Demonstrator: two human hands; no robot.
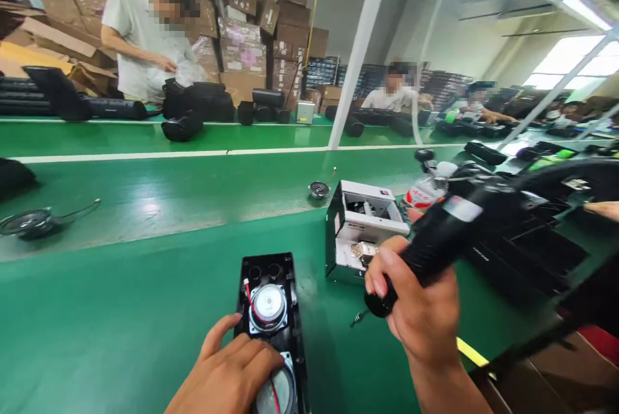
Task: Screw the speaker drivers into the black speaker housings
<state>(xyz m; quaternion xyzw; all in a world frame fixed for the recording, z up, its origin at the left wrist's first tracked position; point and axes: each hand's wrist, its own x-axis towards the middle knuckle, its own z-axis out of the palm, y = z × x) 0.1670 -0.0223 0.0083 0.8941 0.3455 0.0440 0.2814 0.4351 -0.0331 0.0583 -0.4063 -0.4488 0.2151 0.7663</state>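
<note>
My right hand (pixel 420 304) is wrapped around a black electric screwdriver (pixel 445 230), held tilted above the bench with its bit pointing down and left. A black speaker housing (pixel 300 362) lies in front of me with its inside up. Two round speakers sit in it: an upper speaker (pixel 269 302) with red and white wires, and a lower speaker (pixel 278 394) partly covered by my fingers. My left hand (pixel 232 369) grips the housing from the left, thumb at its edge and fingers curled over the lower speaker. The screwdriver bit is apart from the housing.
A white and black screw feeder (pixel 367 227) stands right of the housing. Loose speakers (pixel 319 189) with wires lie on the green belt (pixel 193 201) beyond. Black housings (pixel 522 259) are piled at right. Co-workers (pixel 145 46) are across the line, before stacked cartons (pixel 242 46).
</note>
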